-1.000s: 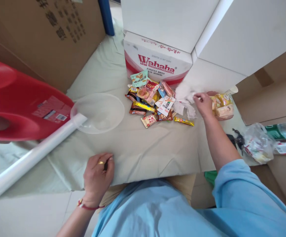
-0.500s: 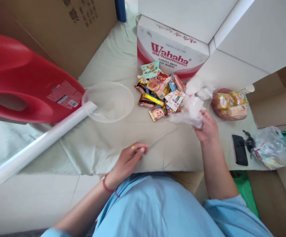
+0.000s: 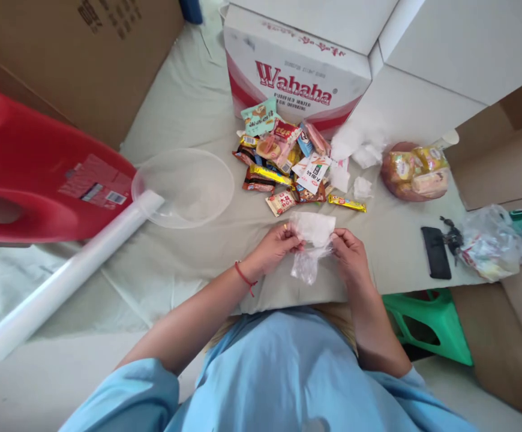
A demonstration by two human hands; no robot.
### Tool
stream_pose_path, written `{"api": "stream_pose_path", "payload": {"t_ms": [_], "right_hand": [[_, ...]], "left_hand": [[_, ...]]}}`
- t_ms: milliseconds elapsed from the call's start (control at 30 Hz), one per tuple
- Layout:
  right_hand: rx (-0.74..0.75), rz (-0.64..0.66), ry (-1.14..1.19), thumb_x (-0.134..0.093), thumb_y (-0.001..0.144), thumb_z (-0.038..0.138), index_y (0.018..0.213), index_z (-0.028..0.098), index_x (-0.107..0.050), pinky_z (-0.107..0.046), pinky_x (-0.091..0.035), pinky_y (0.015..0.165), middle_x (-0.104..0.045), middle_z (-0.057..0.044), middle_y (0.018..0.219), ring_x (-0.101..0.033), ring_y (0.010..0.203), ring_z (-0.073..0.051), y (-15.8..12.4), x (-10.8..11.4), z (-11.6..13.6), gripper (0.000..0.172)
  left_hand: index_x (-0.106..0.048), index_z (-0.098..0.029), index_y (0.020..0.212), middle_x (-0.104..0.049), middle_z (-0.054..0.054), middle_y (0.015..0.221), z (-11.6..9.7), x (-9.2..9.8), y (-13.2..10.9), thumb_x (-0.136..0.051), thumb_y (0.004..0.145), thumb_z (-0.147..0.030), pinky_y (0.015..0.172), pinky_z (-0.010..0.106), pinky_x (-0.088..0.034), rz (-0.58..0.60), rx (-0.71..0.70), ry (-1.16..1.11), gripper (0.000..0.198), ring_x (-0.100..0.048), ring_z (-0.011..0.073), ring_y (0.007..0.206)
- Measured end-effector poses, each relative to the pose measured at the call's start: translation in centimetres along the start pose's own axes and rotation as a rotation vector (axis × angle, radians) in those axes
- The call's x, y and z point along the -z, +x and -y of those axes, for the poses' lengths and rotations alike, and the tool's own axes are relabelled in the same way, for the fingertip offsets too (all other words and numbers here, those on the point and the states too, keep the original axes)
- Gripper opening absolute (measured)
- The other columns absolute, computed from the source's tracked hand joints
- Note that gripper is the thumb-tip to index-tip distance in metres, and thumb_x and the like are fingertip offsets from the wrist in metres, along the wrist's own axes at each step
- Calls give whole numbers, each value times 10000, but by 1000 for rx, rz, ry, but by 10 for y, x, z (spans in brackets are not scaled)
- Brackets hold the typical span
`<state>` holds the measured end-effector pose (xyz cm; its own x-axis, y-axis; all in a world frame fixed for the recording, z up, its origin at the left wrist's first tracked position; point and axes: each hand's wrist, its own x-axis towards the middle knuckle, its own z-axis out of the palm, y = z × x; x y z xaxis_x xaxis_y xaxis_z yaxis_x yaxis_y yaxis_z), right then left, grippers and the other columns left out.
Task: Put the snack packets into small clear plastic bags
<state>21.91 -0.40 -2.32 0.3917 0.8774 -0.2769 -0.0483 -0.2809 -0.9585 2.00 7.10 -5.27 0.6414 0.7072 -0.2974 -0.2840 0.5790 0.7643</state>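
My left hand [image 3: 275, 247] and my right hand [image 3: 350, 251] are both closed on a small clear plastic bag [image 3: 305, 267], one at each side. Its upper part looks white and opaque, and the lower part hangs see-through and crumpled. I cannot make out anything inside it. Just beyond my hands lies a pile of wrapped snacks [image 3: 283, 150] in many colours. A small yellow snack packet [image 3: 347, 203] lies apart at the pile's right. White crumpled bags [image 3: 359, 144] rest behind it, and a smaller white piece [image 3: 362, 188] lies closer.
A clear round plastic bowl [image 3: 182, 223] and a long roll of plastic film [image 3: 69, 279] lie at left beside a red jug [image 3: 58, 174]. A Wahaha carton [image 3: 297, 72] stands behind. To the right are a reddish bowl of snacks [image 3: 391, 186], a phone [image 3: 435, 252] and keys [image 3: 452, 240].
My right hand has brought a clear bag from the white bags toward me, and my left hand has moved in to grip it. The yellow packet now shows apart from the pile.
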Motion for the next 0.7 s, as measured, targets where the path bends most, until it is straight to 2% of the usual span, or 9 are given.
{"api": "stream_pose_path", "payload": {"t_ms": [100,233,300,400,467,567,633,700], "right_hand": [[0,-36,24,-778,791,529,902,241,-666,-238,-243,463,-475,73,621,-305,501,-100,4,-6,-4,329],[68,-62,90,-797,773,510,881,253,-628,-239,-283,475,-437,79,606,-327,501,-105,11,-12,0,326],[127,-16,72,-751,814,554,909,259,-636,-253,-332,498,-492,59,640,-373,515,-118,12,-12,6,331],[219,69,-77,-722,854,608,1016,269,-696,-291,-436,595,-651,4,792,-515,625,-157,9,-9,17,377],[243,83,-190,-776,844,564,964,258,-734,-302,-464,665,-690,-10,825,-573,712,-175,8,-7,22,331],[248,37,-232,-797,851,503,841,237,-738,-288,-420,629,-671,1,764,-519,657,-152,13,1,28,273],[270,-49,-182,-779,869,497,874,239,-737,-274,-358,565,-657,13,761,-433,585,-125,20,9,30,261],[314,-125,-171,-778,873,481,923,249,-740,-265,-340,548,-636,23,768,-406,576,-117,28,17,31,240]], "left_hand": [[-592,-189,894,-673,-16,836,0,0,2,-926,705,-525,750,284,-505,-15,-58,35,511,-637,121,754],[-579,-195,1027,-632,-29,865,-3,-2,2,-962,615,-314,760,276,-492,-3,-77,133,575,-605,126,798],[-608,-182,1073,-619,-12,906,-4,-1,1,-932,612,-241,773,284,-489,4,-105,234,567,-594,134,821],[-672,-166,1037,-588,29,1027,-4,-1,-1,-892,641,-210,808,297,-492,-15,-194,368,455,-587,144,877],[-695,-166,1021,-573,49,1097,-2,-1,-1,-880,658,-204,806,291,-490,-14,-224,399,409,-586,151,908],[-705,-171,1022,-561,58,1146,-1,0,0,-873,665,-194,783,273,-475,-15,-224,398,396,-590,153,927],[-704,-171,1019,-565,52,1129,-1,0,0,-871,654,-193,772,267,-465,-19,-213,385,401,-587,150,912],[-700,-174,1022,-585,31,1043,-3,1,-1,-874,647,-202,768,265,-456,15,-188,357,414,-575,142,870]]}}
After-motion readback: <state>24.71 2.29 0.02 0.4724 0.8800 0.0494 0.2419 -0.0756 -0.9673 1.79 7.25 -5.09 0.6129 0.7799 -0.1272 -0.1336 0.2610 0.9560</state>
